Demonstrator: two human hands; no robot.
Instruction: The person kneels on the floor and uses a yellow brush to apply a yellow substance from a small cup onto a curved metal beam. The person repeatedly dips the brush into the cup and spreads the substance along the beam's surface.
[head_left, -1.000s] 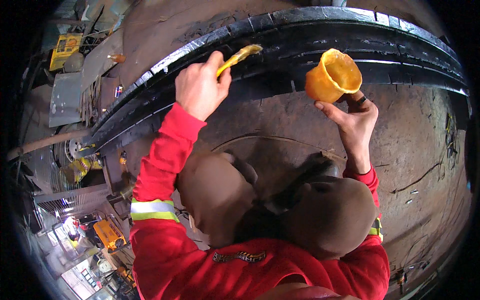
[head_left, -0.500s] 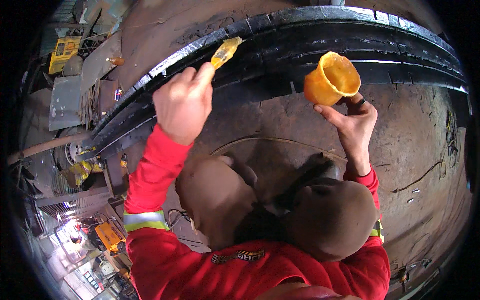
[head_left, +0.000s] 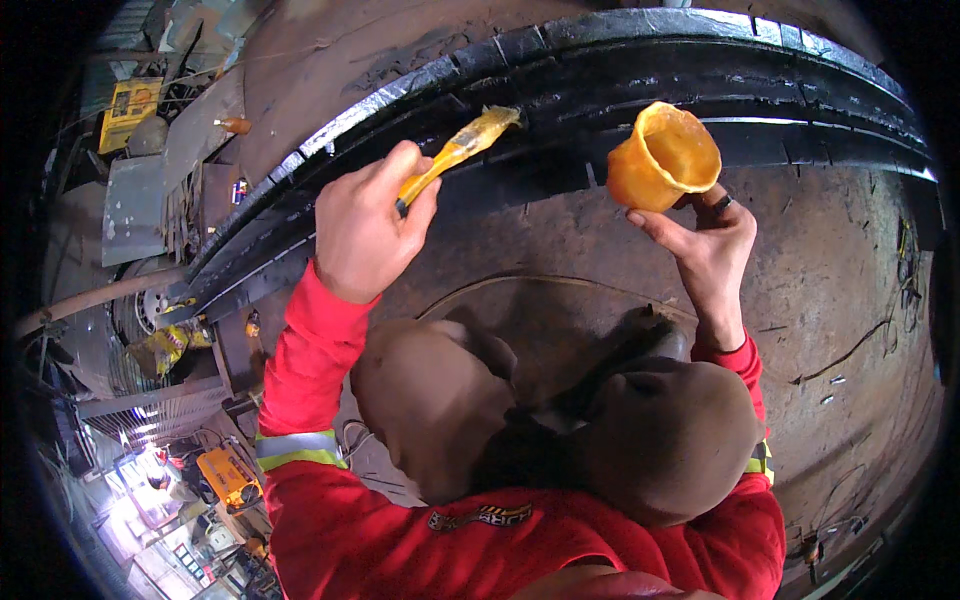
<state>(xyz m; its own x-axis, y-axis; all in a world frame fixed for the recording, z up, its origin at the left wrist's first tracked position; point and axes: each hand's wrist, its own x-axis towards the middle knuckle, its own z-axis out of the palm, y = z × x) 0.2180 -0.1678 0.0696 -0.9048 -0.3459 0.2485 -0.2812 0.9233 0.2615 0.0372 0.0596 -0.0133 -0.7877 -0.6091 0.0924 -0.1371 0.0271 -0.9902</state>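
Background only: yellow machine (head_left: 128,112) top left, grey metal sheet (head_left: 130,208) below it, yellow case (head_left: 228,477) (lower left), dirt floor (head_left: 840,300).

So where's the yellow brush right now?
In the head view, the yellow brush is up left of centre, held in the left hand, its bristles on the big black tyre, left of the orange cup.

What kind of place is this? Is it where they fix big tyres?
Probably a tyre workshop. A huge black tyre lies on a dirty floor, scrap metal sheets are piled beside it, and the left hand brushes it with a yellow brush.
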